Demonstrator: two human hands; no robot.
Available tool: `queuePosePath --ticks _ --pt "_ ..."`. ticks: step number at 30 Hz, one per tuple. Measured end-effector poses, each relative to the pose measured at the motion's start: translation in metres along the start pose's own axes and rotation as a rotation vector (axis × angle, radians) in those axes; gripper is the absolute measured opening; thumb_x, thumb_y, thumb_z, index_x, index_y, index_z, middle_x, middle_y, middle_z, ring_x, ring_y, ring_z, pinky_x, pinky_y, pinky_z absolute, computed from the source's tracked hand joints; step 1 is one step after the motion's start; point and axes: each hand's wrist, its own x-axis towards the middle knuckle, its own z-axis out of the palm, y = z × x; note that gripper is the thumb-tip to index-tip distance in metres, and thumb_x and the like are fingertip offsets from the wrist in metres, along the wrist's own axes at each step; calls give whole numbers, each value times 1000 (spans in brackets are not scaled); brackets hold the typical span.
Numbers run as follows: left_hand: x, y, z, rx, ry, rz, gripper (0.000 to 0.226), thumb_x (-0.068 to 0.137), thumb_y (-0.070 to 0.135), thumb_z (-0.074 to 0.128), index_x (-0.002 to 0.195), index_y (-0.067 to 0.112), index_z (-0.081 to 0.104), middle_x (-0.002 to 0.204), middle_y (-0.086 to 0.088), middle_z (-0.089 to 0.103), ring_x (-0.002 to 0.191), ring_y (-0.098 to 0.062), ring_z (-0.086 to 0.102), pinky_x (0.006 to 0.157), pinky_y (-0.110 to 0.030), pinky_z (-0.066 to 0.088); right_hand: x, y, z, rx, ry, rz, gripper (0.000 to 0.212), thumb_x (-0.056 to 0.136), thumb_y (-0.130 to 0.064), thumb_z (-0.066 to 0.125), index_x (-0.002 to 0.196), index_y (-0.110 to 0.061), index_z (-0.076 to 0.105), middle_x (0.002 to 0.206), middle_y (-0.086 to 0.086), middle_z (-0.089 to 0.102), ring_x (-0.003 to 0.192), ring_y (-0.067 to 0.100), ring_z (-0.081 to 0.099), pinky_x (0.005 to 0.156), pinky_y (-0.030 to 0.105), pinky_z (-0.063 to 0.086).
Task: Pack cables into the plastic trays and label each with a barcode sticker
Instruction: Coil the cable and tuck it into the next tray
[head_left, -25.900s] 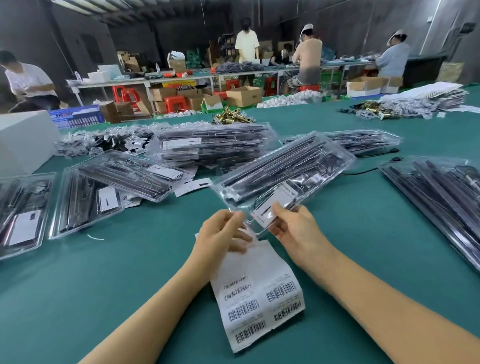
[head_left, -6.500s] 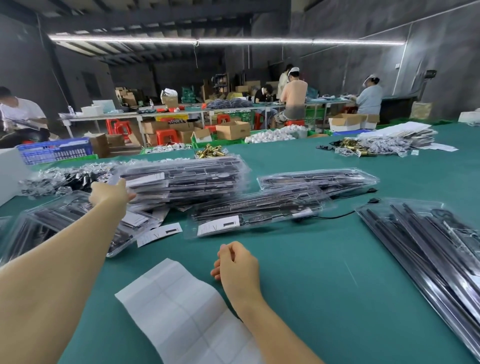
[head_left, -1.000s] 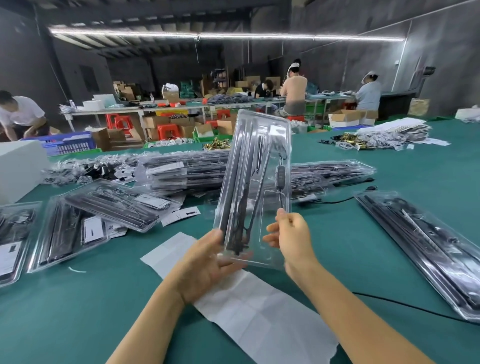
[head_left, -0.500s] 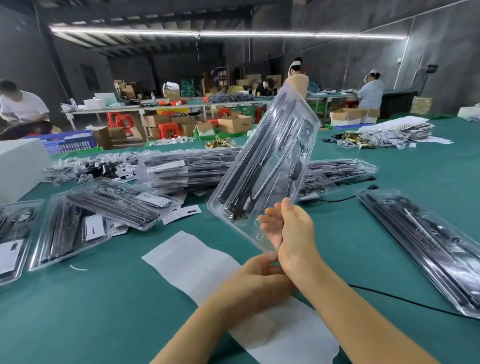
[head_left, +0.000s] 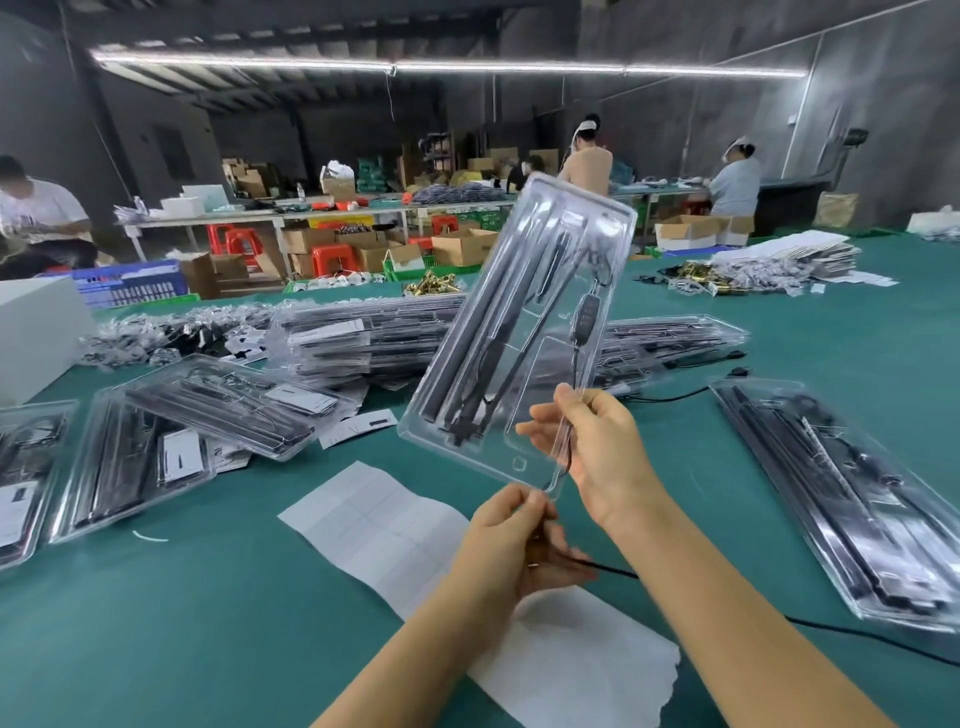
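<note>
Nearest you, the white sticker backing sheet (head_left: 384, 525) lies flat on the green table (head_left: 208, 623). Above it your left hand (head_left: 511, 540) pinches the black cable (head_left: 613, 571) just under the tray's lower corner. Your right hand (head_left: 597, 452) grips the lower edge of the clear plastic tray (head_left: 519, 332), raised upright off the table with dark cables inside. Beyond it sits a stack of packed trays (head_left: 363, 338).

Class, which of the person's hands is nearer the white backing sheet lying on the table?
Left. The left hand hovers just above the sheet; the right hand is higher, holding the tray.
</note>
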Motion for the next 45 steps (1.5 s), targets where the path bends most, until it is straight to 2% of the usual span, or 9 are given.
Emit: queuePosePath --ticks 7,14,18,21,26,31,34,41,45 --pt "7 14 -19 -29 125 -52 26 97 23 54 79 7 62 48 4 31 39 -10 33 40 -18 36 10 14 -8 77 113 244 15 98 -13 53 86 -4 51 69 9 69 61 21 69 61 32 54" --pt "10 14 -26 -206 114 -214 16 93 13 56 85 0 60 48 2 36 39 -10 40 43 -19 45 10 29 -14 -258 130 281 27 98 -25 53 77 -11 44 79 11 56 53 15 65 53 26 51" --pt "12 18 -37 -364 172 -196 16 93 9 55 87 -5 61 50 -3 47 45 -14 51 48 -23 53 3 6 -16 -923 -100 287 55 95 -55 42 90 -4 62 86 10 71 55 15 64 54 23 45" --pt "15 21 -47 -496 186 -174 17 92 5 52 92 -10 60 55 -7 52 57 -19 54 49 -25 54 -6 -11 -14 -1251 -410 295 76 86 -74 33 79 -8 69 72 0 73 57 10 66 57 24 42" --pt "21 24 -61 -609 215 -106 17 94 0 48 87 -11 60 64 -13 56 51 -20 63 52 -31 58 -16 -19 -19 -1394 -921 320 30 92 -39 54 70 -21 64 74 -1 71 57 4 61 56 20 39" --pt "21 25 -59 -497 222 -81 37 101 23 46 98 -13 56 76 -23 69 71 -34 72 55 -37 59 -6 -12 -21 -1067 -620 112 29 96 -28 56 74 -16 71 50 -6 56 45 5 47 50 17 38" --pt "17 25 -52 -298 166 -96 50 97 38 52 107 -11 57 93 -25 71 86 -36 71 60 -37 59 -3 -3 -18 -1139 -456 -34 32 94 -33 57 67 -22 69 44 -5 53 44 7 45 50 19 36" --pt "10 24 -50 -54 223 -28 16 88 3 61 100 6 70 87 -14 71 78 -23 69 66 -34 58 -18 5 -3 -1465 -564 -160 45 95 -39 53 55 -21 47 54 -3 50 60 19 50 56 34 40" --pt "10 25 -53 -58 165 9 15 91 10 62 86 2 73 86 -16 70 75 -22 68 66 -30 57 -25 8 8 -1665 -575 -258 32 99 -41 45 82 -21 63 82 7 60 83 30 57 58 32 33"
